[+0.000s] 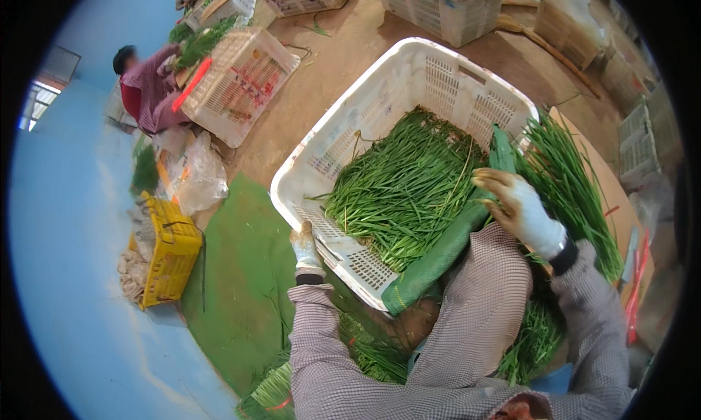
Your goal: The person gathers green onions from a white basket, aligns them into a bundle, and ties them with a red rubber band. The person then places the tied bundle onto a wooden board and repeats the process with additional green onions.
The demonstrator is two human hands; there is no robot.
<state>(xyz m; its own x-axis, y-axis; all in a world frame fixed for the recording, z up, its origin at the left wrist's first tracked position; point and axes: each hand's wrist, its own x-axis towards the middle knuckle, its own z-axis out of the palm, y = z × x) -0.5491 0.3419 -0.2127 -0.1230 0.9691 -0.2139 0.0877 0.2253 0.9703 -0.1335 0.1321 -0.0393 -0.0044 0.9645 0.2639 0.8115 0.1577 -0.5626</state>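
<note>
In front of me stands a white plastic crate (345, 105) with slotted walls, tilted in view. Loose garlic chives (408, 179) cover much of its floor. My left hand (306, 250), in a stained white glove, grips the crate's near left rim. A green woven sheet (438, 256) drapes over the rim nearest me. Above its right part is my right hand (517, 206), gloved too, fingers apart and holding nothing. Just beyond that hand, more chives (569, 184) lie on a board (594, 163) at the right.
A knife (630, 253) and red ties (639, 288) lie at the board's right. Tied chive bundles (279, 387) rest by my left arm on a green mat (241, 288). A yellow crate (172, 250) stands left. A person (150, 91) works beside another crate (241, 86).
</note>
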